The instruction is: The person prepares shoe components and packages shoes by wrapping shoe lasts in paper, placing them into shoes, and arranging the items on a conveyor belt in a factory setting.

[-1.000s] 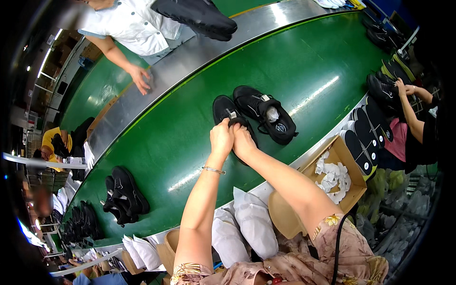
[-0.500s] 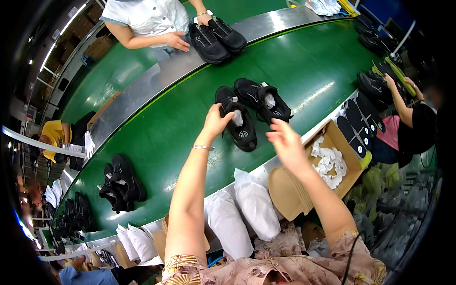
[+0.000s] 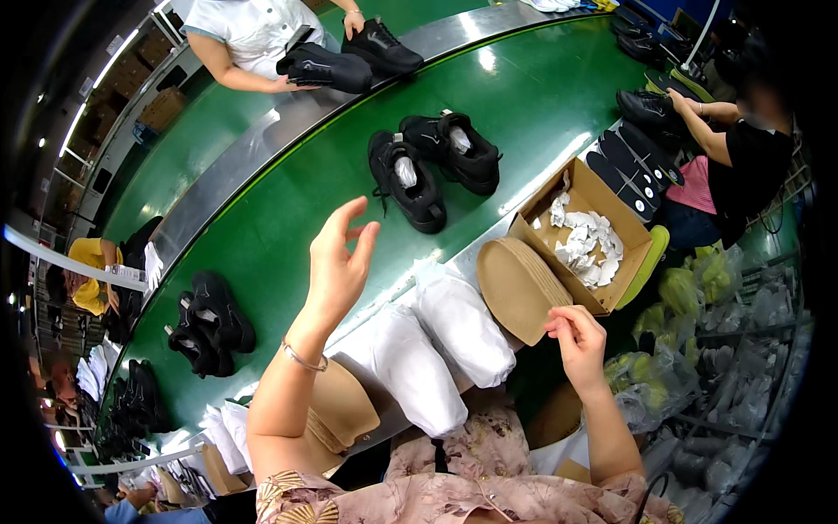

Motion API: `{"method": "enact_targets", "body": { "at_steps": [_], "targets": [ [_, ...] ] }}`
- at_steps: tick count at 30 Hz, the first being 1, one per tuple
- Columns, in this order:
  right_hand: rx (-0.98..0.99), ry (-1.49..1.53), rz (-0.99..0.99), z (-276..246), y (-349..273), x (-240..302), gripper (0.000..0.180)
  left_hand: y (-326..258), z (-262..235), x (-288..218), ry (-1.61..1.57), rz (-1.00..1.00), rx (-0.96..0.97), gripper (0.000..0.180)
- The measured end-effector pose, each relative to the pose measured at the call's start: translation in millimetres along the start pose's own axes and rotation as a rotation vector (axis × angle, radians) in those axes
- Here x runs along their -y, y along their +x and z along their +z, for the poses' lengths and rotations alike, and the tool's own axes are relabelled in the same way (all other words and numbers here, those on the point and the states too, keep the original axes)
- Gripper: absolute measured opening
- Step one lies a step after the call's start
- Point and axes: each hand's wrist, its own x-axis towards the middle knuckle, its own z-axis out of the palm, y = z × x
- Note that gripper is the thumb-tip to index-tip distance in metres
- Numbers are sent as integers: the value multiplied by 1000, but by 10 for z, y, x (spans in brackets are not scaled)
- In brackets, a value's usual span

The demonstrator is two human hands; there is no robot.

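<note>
My left hand (image 3: 340, 258) is raised over the near edge of the green belt, its fingers apart and nothing in them. Beyond it stands a pair of black sneakers: the left shoe (image 3: 421, 196) and the right shoe (image 3: 476, 166), each with white paper in its opening. My right hand (image 3: 580, 345) is low on the right, fingers curled and thumb pressed in, beside a stack of brown cardboard shoe-shaped pieces (image 3: 515, 284). Whether anything is pinched there I cannot tell. Two white-wrapped bundles (image 3: 410, 371) (image 3: 463, 323) lie between my arms.
An open cardboard box (image 3: 532, 249) with crumpled white paper is at the right. Dark insoles (image 3: 620, 183) lie past it. More cardboard pieces (image 3: 345, 397) sit under my left forearm. Black shoes (image 3: 218, 314) stand at the left. Across the belt, a person handles black sneakers (image 3: 336, 70).
My left hand has let go of the left sneaker and drawn back toward me. My right hand has moved down beside the cardboard stack. The person opposite has tipped up one sneaker.
</note>
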Motion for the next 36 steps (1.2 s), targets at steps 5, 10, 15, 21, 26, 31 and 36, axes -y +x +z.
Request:
{"method": "enact_targets", "body": {
  "at_steps": [5,10,15,21,26,31,36],
  "targets": [
    [-8,186,-14,138,-297,-125,11,-472,98,-233,-75,-106,166,29],
    [41,303,-320,-118,-552,406,15,-883,10,-566,-134,95,153,26],
    [305,879,-529,-418,-1168,1109,17,-1516,-303,-955,-221,292,126,29],
    [620,1280,-562,-392,-2046,1887,16,-2465,-776,-1336,-368,348,173,32],
    [846,1502,-638,-86,-2426,2180,20,-3388,-928,-1150,-565,183,321,32],
    [998,1558,-434,31,-2818,2525,21,-4141,-819,-817,-723,-58,280,29],
    [1189,1384,-544,1,-3008,2542,14,-4472,-815,-590,-734,-135,190,26]
  ]
}}
